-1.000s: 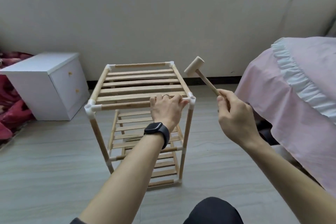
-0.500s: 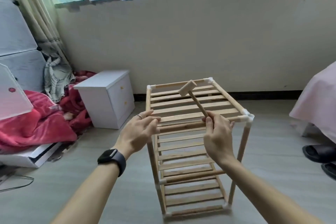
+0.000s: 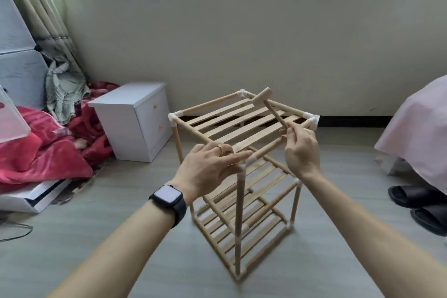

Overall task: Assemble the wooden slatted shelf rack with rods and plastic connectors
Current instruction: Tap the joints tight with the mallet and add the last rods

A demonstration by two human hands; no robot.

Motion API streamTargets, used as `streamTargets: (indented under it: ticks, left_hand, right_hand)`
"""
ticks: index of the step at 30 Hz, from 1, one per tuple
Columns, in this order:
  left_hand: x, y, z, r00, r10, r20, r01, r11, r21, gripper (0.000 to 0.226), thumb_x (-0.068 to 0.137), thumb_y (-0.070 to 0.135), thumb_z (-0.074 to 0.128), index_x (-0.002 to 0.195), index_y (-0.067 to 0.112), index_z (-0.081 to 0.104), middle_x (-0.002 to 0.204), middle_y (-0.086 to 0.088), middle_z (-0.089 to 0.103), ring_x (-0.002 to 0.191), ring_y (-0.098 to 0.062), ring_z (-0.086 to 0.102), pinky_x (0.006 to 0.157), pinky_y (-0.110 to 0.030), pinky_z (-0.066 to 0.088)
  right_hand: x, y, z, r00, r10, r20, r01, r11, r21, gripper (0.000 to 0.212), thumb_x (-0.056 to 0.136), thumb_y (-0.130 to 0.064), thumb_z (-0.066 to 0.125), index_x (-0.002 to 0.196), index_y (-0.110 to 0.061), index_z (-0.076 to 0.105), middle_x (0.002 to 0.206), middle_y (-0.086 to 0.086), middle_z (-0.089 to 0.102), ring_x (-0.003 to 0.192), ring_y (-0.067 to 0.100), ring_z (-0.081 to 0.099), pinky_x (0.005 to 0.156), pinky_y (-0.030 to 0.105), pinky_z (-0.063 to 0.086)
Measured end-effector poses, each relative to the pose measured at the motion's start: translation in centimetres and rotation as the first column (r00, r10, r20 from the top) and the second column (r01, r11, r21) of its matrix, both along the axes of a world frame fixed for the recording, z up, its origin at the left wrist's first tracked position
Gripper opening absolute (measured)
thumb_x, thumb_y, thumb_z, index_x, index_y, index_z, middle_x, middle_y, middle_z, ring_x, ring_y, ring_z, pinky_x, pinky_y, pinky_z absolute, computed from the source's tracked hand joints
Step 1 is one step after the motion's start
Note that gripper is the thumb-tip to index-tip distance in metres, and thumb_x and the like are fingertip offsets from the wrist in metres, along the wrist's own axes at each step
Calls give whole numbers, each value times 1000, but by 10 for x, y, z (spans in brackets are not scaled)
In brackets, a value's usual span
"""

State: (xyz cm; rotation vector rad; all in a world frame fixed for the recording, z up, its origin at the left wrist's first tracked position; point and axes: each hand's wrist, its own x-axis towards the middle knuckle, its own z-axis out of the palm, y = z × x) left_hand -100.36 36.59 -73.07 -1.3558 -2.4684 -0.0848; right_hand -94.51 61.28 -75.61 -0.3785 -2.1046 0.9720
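Observation:
The wooden slatted shelf rack (image 3: 239, 201) stands on the floor, three tiers joined by rods and white plastic connectors. My left hand (image 3: 210, 169) reaches to the near top corner connector (image 3: 250, 159) with fingers nearly straight, touching the top edge. My right hand (image 3: 300, 150) grips the handle of a small wooden mallet (image 3: 262, 98), whose head hovers over the far side of the top shelf.
A white two-drawer cabinet (image 3: 135, 121) stands to the left of the rack. Red blankets (image 3: 41, 152) and clothes lie further left. A pink-covered bed (image 3: 420, 133) and black slippers (image 3: 420, 203) are at the right. A wall runs behind.
The view swung left and the rack now stands corner-on to me. My left hand shifted from the front rod to the near corner. The mallet went from beside the rack to above its top shelf.

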Motion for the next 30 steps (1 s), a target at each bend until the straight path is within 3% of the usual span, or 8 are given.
streamTargets:
  ticks: [4, 8, 11, 13, 18, 22, 26, 30]
  left_hand:
    - [13, 42, -4, 998, 9, -64, -6, 999, 38, 64, 87, 75, 14, 141, 59, 45, 116, 6, 59, 104, -15, 51, 84, -32, 31]
    - [24, 83, -11, 998, -62, -13, 63, 991, 120, 69, 85, 79, 18, 130, 49, 60, 109, 2, 57, 99, -17, 52, 82, -35, 39]
    - [14, 88, -19, 998, -34, -52, 38, 995, 94, 62, 88, 79, 13, 143, 60, 35, 127, 3, 51, 111, -18, 51, 88, -38, 39]
    - [12, 91, -25, 997, 5, -74, 3, 995, 96, 57, 90, 77, 8, 142, 63, 25, 131, 1, 50, 114, -23, 52, 83, -40, 40]
    - [15, 104, -27, 997, 28, -68, -25, 999, 40, 54, 92, 73, 3, 136, 57, 30, 136, 0, 48, 116, -24, 54, 82, -43, 36]
    - [15, 98, -23, 999, 12, -40, -12, 1000, -3, 55, 92, 72, 7, 128, 47, 41, 133, 4, 46, 113, -19, 55, 86, -43, 40]
    - [20, 101, -21, 998, 47, -36, -49, 998, -33, 39, 98, 66, 20, 116, 39, 41, 129, 3, 47, 114, -20, 52, 91, -45, 41]
    - [22, 102, -23, 997, 66, -45, -67, 997, -25, 35, 99, 63, 23, 115, 37, 39, 129, 1, 47, 114, -20, 50, 93, -47, 42]
  right_hand:
    - [65, -12, -10, 990, 52, -128, -78, 976, -202, 20, 106, -23, 44, 119, -31, 57, 92, -5, 68, 63, 5, 60, 55, 24, 50]
    - [125, 6, -24, 999, 14, -35, -21, 981, -195, 22, 103, -35, 44, 109, -36, 65, 74, -10, 63, 48, 2, 48, 42, 15, 36]
    - [151, 23, -28, 997, -7, 72, 15, 994, -105, 19, 103, -38, 52, 107, -38, 71, 60, -12, 56, 47, 5, 46, 43, 18, 34]
    - [165, 32, -22, 992, -30, 120, 34, 999, -28, 16, 101, -39, 56, 103, -39, 72, 72, -20, 66, 61, 4, 60, 52, 16, 42]
    - [186, 45, 3, 976, -71, 205, 26, 977, 214, 19, 101, -36, 58, 108, -32, 75, 65, -15, 65, 64, 5, 62, 55, 21, 44]
    - [189, 38, 30, 975, -130, 177, 28, 872, 489, 21, 100, -30, 60, 109, -22, 77, 63, -7, 63, 59, 20, 58, 56, 38, 49]
    - [186, 38, 57, 941, -131, 311, -64, 836, 544, 24, 101, -34, 54, 87, -22, 70, 54, -7, 53, 55, 17, 51, 50, 37, 43]
    - [179, 43, 75, 922, -132, 365, -91, 842, 532, 23, 102, -37, 52, 97, -27, 73, 59, -11, 56, 61, 16, 52, 57, 34, 45]
